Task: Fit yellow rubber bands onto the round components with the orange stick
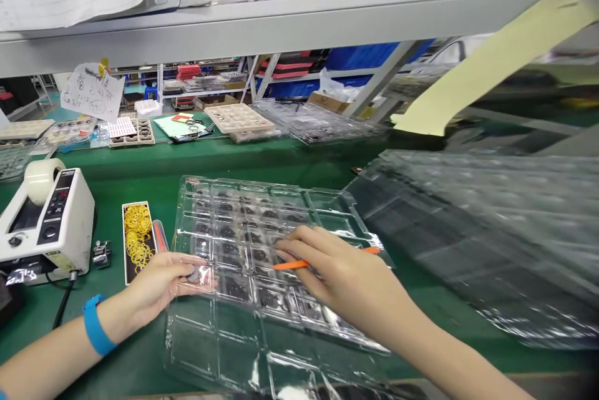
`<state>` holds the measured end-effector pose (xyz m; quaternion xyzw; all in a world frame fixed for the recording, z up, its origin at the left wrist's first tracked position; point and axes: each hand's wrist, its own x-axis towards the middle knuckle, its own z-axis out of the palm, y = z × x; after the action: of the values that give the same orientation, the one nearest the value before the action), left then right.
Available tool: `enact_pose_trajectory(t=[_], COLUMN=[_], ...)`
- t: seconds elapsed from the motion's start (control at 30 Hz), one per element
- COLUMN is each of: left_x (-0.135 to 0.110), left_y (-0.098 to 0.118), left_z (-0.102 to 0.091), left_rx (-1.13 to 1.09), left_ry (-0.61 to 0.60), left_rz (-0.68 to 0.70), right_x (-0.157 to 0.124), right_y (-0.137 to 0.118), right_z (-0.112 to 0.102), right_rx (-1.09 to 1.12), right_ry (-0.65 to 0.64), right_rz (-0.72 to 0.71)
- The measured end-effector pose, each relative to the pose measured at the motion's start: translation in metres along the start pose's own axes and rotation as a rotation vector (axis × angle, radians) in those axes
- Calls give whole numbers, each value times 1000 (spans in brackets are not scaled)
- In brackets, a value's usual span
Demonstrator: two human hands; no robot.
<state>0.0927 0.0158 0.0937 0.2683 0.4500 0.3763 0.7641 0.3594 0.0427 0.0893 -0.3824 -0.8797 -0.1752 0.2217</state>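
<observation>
Steadiness counts: left hand (161,284) pinches a small part (193,274) against the tray (224,350) (thin plastic); right hand (349,280), fingers closed on the orange stick (289,265), should press lightly.

clear tray (243,213): thin, glossy, gridded into square cells; lies flat on the green bench (140,181). dark parts (228,232): small, roundish, sit one per cell in the far and middle rows; nearest cells bare. orange stick (290,265): slim, almost level across the tray's middle, pinched in the right hand (346,275). small grey disc (193,274): at the tray's left edge, pinched by the left hand (159,284).
</observation>
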Motion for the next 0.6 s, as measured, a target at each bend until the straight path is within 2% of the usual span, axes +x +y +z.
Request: enact_pose_trajectory(t=[0.17, 0.27, 0.33, 0.43, 0.6], left_x=[0, -7, -14, -23, -28], left_y=[-7, -13, -20, -36, -65], left_z=[-10, -21, -33, -56, -102], left_rx=[-39, -74, -79, -78, -104], left_ry=[-54, -52, -34, 15, 174], left_rz=[44, 43, 2, -70, -117], right_x=[-3, -6, -5, -4, -20], right_y=[2, 10, 20, 50, 129], right_z=[-4, -16, -32, -60, -100], right_rx=[-18, -97, -178, -333, -499], right_ry=[-44, -99, -203, -337, -332], right_rz=[25, 120, 318, 700, 1085])
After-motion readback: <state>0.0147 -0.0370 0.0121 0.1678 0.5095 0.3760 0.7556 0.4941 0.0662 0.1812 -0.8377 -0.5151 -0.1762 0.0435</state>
